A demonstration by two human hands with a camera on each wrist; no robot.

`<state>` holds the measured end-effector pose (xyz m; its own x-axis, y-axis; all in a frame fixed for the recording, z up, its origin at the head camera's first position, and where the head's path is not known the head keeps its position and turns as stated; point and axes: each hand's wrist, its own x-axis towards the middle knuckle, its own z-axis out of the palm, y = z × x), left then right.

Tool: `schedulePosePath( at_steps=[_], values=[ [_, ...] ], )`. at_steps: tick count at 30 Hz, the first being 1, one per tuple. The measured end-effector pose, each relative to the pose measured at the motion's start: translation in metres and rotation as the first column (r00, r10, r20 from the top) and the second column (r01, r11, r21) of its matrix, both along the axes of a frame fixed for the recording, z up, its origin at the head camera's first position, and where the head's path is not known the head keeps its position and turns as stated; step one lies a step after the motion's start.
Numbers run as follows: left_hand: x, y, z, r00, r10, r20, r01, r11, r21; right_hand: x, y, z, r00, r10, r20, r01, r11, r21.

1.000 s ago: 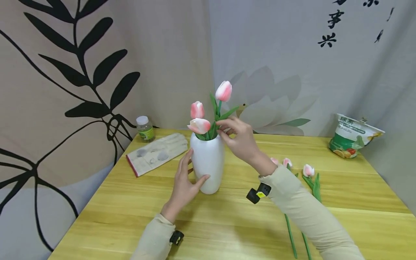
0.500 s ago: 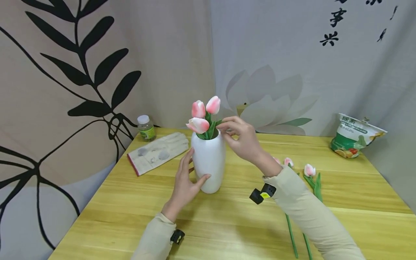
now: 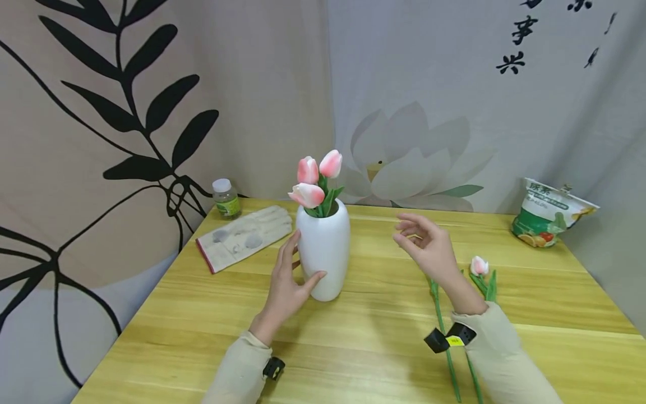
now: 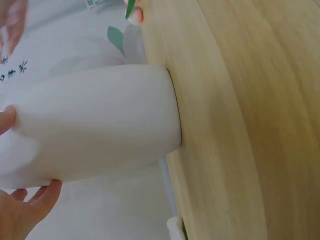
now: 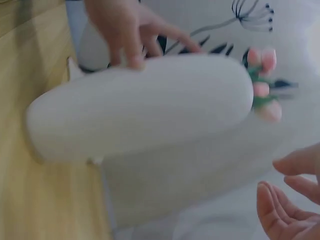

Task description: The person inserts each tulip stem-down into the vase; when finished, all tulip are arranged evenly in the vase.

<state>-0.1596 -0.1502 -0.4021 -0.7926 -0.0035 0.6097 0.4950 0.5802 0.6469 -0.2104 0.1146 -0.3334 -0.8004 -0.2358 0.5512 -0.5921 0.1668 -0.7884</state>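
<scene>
At the near edge the left sleeve (image 3: 237, 370) and right sleeve (image 3: 510, 359) are reaching in over the wooden table (image 3: 353, 359), each wearing a small black device at the cuff. Two loose tulips are lying on the right: the right sleeve is crossing one stem, and that tulip's pink-and-white bloom (image 3: 479, 266) is showing beyond the forearm. The device on the right wrist is covering part of the other green stem (image 3: 438, 306), while the right hand is blocking the view of its flower.

The left hand (image 3: 285, 292) is gripping the white vase (image 3: 323, 252), its thumb pressing the front and its fingers wrapping the left side. The vase is standing upright mid-table. The right hand (image 3: 429, 247) is hovering to the right of it, well apart, its fingers bending loosely around nothing, thumb and fingertips parting. Three pink tulips (image 3: 308, 195) are rising from the vase's mouth, leaning left.

Just behind and left, a pale glove (image 3: 244, 238) with a red hem is lying flat, and a white-capped jar (image 3: 226, 200) is standing beyond it. At the far right a green-and-white bag (image 3: 547, 213) is sitting near the corner. Behind everything a printed cloth (image 3: 267, 84) is hanging.
</scene>
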Motion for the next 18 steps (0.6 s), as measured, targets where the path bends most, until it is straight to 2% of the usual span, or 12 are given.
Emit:
schedulePosePath(
  at_steps=[3, 5, 9, 11, 14, 16, 18],
  values=[
    [0.001, 0.0, 0.0, 1.0, 0.003, 0.01, -0.003, 1.0, 0.003, 0.005, 0.025, -0.02, 0.997, -0.051, 0.059, 0.049, 0.998, 0.032],
    [0.001, 0.0, 0.0, 1.0, 0.0, 0.007, 0.0, 1.0, 0.002, 0.006, 0.042, -0.032, 0.99, -0.104, 0.095, 0.095, 0.991, 0.096],
    [0.001, 0.0, -0.001, 1.0, -0.003, 0.001, 0.003, 1.0, 0.003, 0.005, 0.074, -0.055, 0.966, -0.211, 0.153, 0.163, 0.948, 0.275],
    [0.002, 0.0, -0.001, 1.0, -0.002, -0.008, 0.002, 1.0, 0.001, 0.003, 0.086, -0.064, 0.953, -0.238, 0.186, 0.159, 0.919, 0.36],
    [0.002, 0.0, 0.0, 1.0, 0.001, -0.015, -0.001, 1.0, 0.004, 0.0, 0.097, -0.074, 0.937, -0.245, 0.248, 0.108, 0.882, 0.46],
    [0.002, 0.0, 0.001, 1.0, 0.004, -0.016, -0.003, 1.0, 0.004, -0.004, 0.101, -0.08, 0.932, -0.231, 0.28, 0.059, 0.858, 0.51],
    [0.001, 0.0, 0.002, 1.0, 0.002, -0.013, -0.002, 1.0, 0.005, -0.007, 0.103, -0.086, 0.93, -0.234, 0.285, 0.034, 0.823, 0.566]
  ],
)
